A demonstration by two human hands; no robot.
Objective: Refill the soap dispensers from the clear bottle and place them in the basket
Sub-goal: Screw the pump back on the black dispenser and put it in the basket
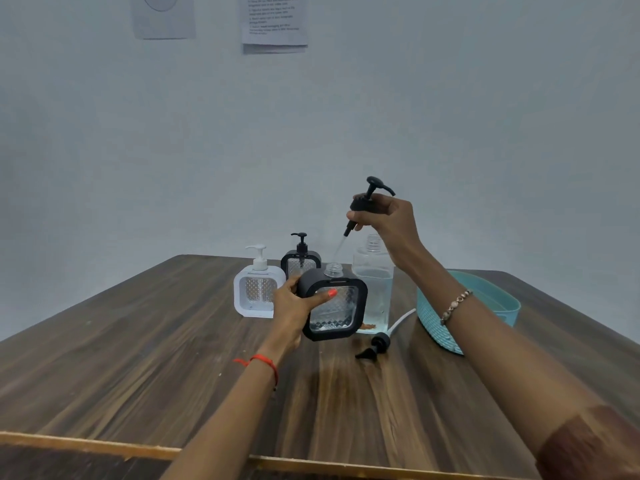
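Left hand (pixel 298 303) grips the black soap dispenser (pixel 332 308) at its left side, fingers wrapped behind the casing and the thumb laid across the patterned clear front panel. The dispenser is tilted, its threaded neck uncovered and leaning to the right; whether its base touches the table (pixel 173 341) cannot be told. A little clear liquid shows at the bottom of its panel. Right hand (pixel 384 216) is raised above the dispenser with its fingers curled round the collar of a black pump head (pixel 367 199), spout pointing right. The pump's clear dip tube (pixel 341 245) slants down and to the left toward the open neck; whether its tip is inside the neck cannot be told. The clear bottle (pixel 374 282) stands upright just behind and to the right of the held dispenser, uncapped and partly filled with clear liquid. A second black pump (pixel 374 346) lies on its side on the table in front of the bottle, its white tube running toward the basket (pixel 431 318). The teal woven basket sits at the right, partly behind the right forearm. A white soap dispenser (pixel 258 285) and another black dispenser (pixel 301 258), both upright with pumps fitted, stand to the left, behind the held one. Two papers (pixel 273 19) hang on the wall.
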